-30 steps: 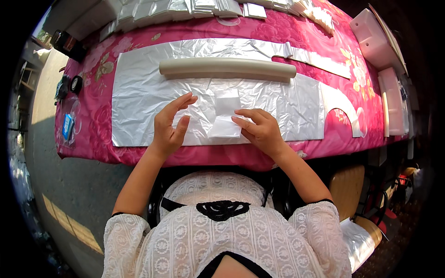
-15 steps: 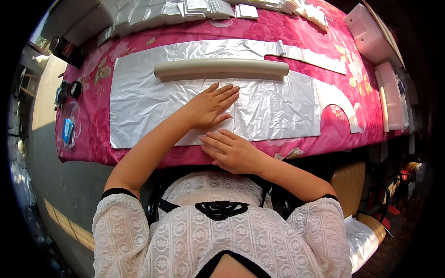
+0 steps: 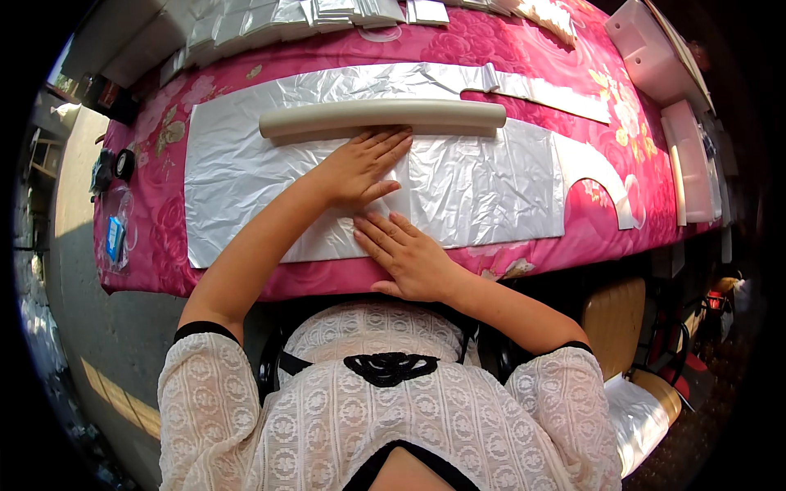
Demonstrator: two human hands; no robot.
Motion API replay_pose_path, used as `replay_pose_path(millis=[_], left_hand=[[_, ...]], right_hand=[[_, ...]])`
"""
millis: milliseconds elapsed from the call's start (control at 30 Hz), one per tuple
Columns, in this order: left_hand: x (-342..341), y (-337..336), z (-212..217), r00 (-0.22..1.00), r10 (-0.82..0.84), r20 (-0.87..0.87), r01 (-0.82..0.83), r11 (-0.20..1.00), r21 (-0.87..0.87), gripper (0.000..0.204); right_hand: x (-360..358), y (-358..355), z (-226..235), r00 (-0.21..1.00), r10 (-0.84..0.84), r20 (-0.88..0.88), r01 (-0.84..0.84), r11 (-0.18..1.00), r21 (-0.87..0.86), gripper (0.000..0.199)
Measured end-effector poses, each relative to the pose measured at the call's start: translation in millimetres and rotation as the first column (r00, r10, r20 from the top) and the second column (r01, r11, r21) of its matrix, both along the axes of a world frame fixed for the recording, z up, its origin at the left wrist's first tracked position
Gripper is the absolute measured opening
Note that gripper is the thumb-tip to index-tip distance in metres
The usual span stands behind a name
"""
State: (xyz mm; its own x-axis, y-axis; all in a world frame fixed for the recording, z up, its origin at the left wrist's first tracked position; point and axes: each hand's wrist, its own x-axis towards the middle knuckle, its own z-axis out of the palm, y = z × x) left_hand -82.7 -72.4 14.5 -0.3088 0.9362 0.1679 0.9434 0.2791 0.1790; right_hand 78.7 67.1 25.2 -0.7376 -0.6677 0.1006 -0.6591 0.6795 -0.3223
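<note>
A silvery-white plastic vest bag (image 3: 483, 196) lies flat on the table, its two handle strips toward the right. Across its far half rests a long pale grey roller (image 3: 385, 116). My left hand (image 3: 363, 168) is flat on the bag with fingers stretched out, the fingertips right at the roller's near side. Whether they touch the roller I cannot tell. Closer to the table's front edge, my right hand (image 3: 405, 256) lies with spread fingers on the bag's near part. Neither hand grips anything.
A pink flowered cloth (image 3: 458, 45) covers the table. Stacks of folded silvery bags (image 3: 286, 20) line the far edge. White plastic bins (image 3: 655, 49) stand at the right. A tape roll (image 3: 124, 164) and a small blue packet (image 3: 115, 237) lie at the left. A wooden chair (image 3: 614, 327) is at the lower right.
My left hand has slid a little away from me and left, up to the roller. The right hand has moved slightly forward onto the bag, its fingers spreading wider.
</note>
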Motion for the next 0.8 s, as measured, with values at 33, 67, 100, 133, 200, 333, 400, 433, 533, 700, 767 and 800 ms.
replay_pose_path(millis=[33,67,100,133,200,333,400,433,533,700,767,800], left_hand=[[0.3,0.4,-1.6,1.000,-0.001,-0.024,0.002,1.000,0.012,0.067],[-0.4,1.3,-2.2,0.999,-0.004,-0.051,0.005,1.000,0.025,0.067],[-0.8,1.4,-2.2,0.999,-0.003,-0.051,0.004,1.000,0.025,0.067],[-0.8,1.2,-2.2,0.999,-0.001,-0.050,0.003,1.000,0.026,0.068],[0.0,1.5,-1.4,0.999,0.004,-0.045,-0.003,1.000,0.022,0.069],[3.7,-0.9,4.5,1.000,0.000,-0.006,0.000,0.998,0.061,0.068],[5.0,-3.5,13.3,0.999,-0.012,0.037,0.005,0.982,0.190,0.064],[9.0,-8.6,19.2,0.997,-0.018,0.069,-0.003,0.958,0.288,0.062],[41.6,-26.2,34.4,0.991,0.037,0.127,-0.092,0.883,0.460,0.052],[105.8,-56.2,31.4,0.997,0.034,0.068,-0.058,0.918,0.391,0.030],[119.9,-57.7,17.5,0.999,0.006,0.037,-0.021,0.919,0.393,0.025],[124.8,-55.5,16.8,0.998,0.019,0.055,-0.039,0.916,0.399,0.019]], right_hand=[[3.9,-0.7,-0.4,1.000,-0.002,0.009,0.002,1.000,-0.006,0.077],[7.1,-1.0,-0.5,1.000,-0.005,0.016,0.005,1.000,-0.011,0.077],[10.1,-1.8,-0.8,1.000,0.002,0.021,-0.002,1.000,-0.008,0.077],[13.1,-2.9,-1.2,1.000,0.010,0.025,-0.010,1.000,-0.005,0.077],[17.4,-3.5,0.2,0.999,0.024,0.037,-0.024,1.000,0.007,0.076],[19.3,-3.3,1.0,0.998,0.029,0.056,-0.028,0.999,-0.031,0.074],[17.7,-1.5,3.5,0.997,0.026,0.068,-0.020,0.995,-0.098,0.070],[17.0,0.7,5.7,0.999,0.015,0.032,-0.010,0.989,-0.148,0.068],[19.3,12.0,15.2,0.999,-0.038,-0.027,0.029,0.963,-0.269,0.060],[4.2,36.2,24.3,0.994,-0.107,-0.029,0.095,0.955,-0.281,0.046],[-1.6,37.8,24.5,0.993,-0.110,-0.040,0.096,0.959,-0.267,0.042],[-4.4,38.4,23.7,0.993,-0.112,-0.030,0.101,0.961,-0.256,0.042]])
